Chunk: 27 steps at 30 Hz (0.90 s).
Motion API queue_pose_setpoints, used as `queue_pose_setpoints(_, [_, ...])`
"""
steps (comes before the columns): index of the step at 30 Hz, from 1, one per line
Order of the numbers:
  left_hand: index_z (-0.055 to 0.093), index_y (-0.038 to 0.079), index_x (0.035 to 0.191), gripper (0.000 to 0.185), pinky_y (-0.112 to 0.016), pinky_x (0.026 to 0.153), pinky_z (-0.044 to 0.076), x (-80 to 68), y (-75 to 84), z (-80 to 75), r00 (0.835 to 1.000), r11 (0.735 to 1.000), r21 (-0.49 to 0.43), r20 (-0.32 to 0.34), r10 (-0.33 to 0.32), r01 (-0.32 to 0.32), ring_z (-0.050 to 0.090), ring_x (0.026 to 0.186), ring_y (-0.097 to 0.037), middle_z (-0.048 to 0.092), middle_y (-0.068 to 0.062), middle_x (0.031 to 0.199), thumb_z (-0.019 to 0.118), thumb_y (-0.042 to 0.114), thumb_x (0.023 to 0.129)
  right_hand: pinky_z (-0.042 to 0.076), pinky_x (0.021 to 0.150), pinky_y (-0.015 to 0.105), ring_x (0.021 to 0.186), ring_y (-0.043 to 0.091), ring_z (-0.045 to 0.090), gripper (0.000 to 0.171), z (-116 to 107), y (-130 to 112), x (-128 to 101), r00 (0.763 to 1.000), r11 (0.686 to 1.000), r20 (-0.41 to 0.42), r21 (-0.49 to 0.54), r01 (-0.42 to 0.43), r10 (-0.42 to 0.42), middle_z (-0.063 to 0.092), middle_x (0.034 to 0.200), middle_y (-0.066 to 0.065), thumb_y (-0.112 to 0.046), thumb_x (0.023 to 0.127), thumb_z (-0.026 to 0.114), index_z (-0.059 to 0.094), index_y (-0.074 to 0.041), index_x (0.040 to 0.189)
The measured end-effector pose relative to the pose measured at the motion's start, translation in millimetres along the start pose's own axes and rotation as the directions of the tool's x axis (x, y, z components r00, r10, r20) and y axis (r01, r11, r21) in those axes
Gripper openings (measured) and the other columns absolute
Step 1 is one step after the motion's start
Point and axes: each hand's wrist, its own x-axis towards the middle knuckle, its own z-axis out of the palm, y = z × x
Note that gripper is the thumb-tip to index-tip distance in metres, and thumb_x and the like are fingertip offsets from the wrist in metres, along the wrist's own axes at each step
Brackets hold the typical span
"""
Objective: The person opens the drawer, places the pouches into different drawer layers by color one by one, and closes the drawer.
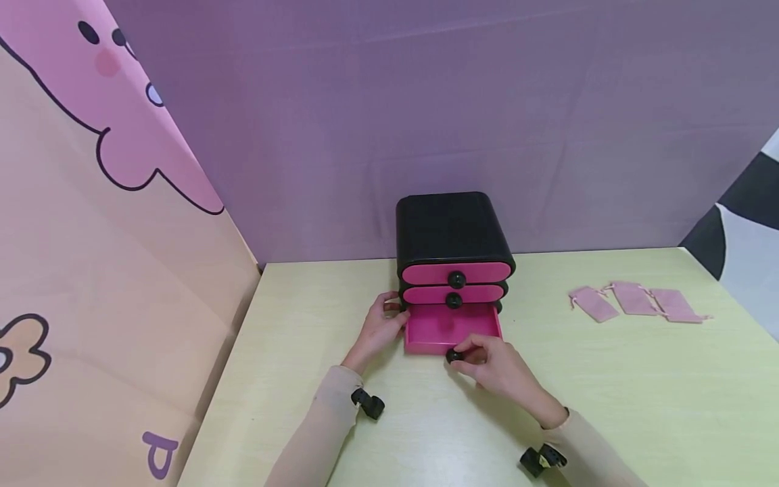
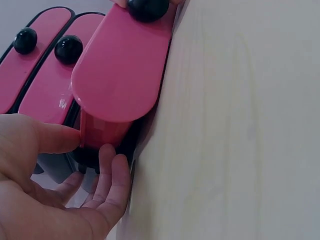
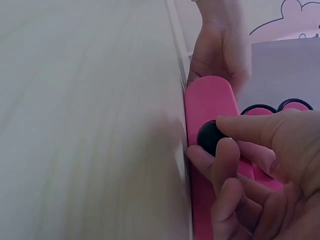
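Observation:
A small black cabinet [image 1: 453, 226] with three pink drawers stands at the back of the table. Its bottom drawer [image 1: 450, 323] is pulled out, and no contents show inside. My right hand [image 1: 502, 368] pinches the round black knob [image 3: 210, 137] of that drawer between thumb and fingers. At the cabinet's left side, my left hand [image 1: 380, 328] grips the lower corner. In the left wrist view its thumb [image 2: 57, 138] lies by the pulled-out drawer's side, and bent fingers [image 2: 114, 185] touch the black frame below. The upper two drawers, with black knobs [image 2: 68, 49], are closed.
Three pink drawstring pouches [image 1: 633, 299] lie flat on the table [image 1: 639, 392] to the right. A purple cloth wall [image 1: 365, 122] rises behind the cabinet. On the left stands a printed panel [image 1: 122, 270]. Black cameras [image 1: 368, 404] are strapped to both wrists.

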Motion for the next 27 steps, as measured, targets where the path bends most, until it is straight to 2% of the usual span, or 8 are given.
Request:
queue_pose_setpoints(14, [0.048, 0.004, 0.152, 0.056, -0.034, 0.088, 0.062, -0.3, -0.2, -1.1, 1.0, 1.0, 0.003, 0.003, 0.003, -0.003, 0.068, 0.102, -0.022, 0.06, -0.023, 0.139, 0.069, 0.014, 0.101, 0.051, 0.052, 0.028, 0.061, 0.017, 0.065, 0.016, -1.1, 2.1, -3.7, 1.0, 1.0, 0.016, 0.008, 0.014, -0.014, 0.079, 0.093, 0.004, -0.016, 0.092, 0.083, 0.076, -0.011, 0.105])
queue_pose_setpoints(27, [0.048, 0.006, 0.153, 0.056, -0.028, 0.084, 0.059, 0.3, -1.0, -2.4, 1.0, 1.0, 0.011, 0.012, -0.007, 0.006, 0.067, 0.099, -0.02, 0.061, -0.021, 0.139, 0.068, 0.014, 0.101, 0.051, 0.052, 0.028, 0.061, 0.016, 0.064, 0.013, -2.5, -5.6, -7.0, 0.999, 0.999, 0.041, -0.031, 0.014, -0.012, 0.079, 0.095, 0.004, -0.014, 0.094, 0.081, 0.074, -0.012, 0.104])
